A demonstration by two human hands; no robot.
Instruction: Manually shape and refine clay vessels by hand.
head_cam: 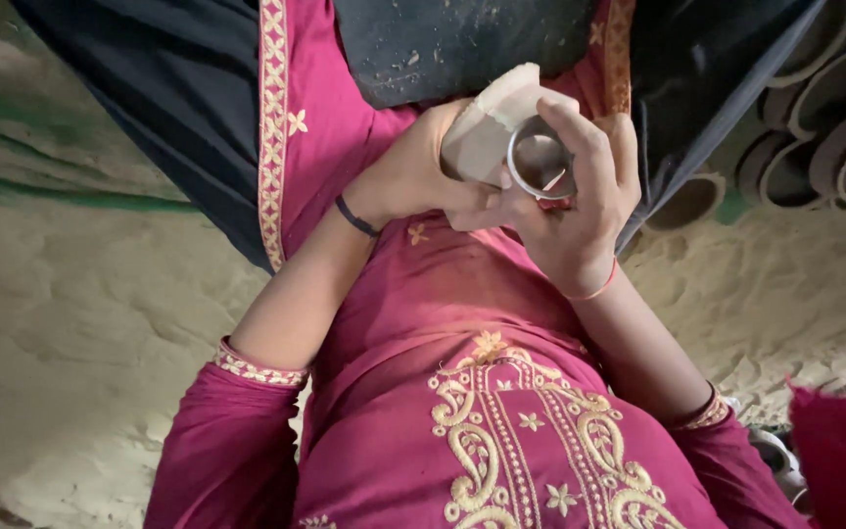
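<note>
A pale clay piece with a jagged, broken-looking edge is held over my lap. My left hand cups it from the left side. My right hand grips a small round metal-rimmed cup or ring pressed against the clay piece, fingers curled over its top. A black band circles my left wrist and a red thread my right wrist. My magenta embroidered tunic fills the lower frame.
Several brown clay pots lie stacked on their sides at the upper right. Sandy ground spreads to the left and right. Dark cloth covers my knees, and a dusty black sheet lies beyond my hands.
</note>
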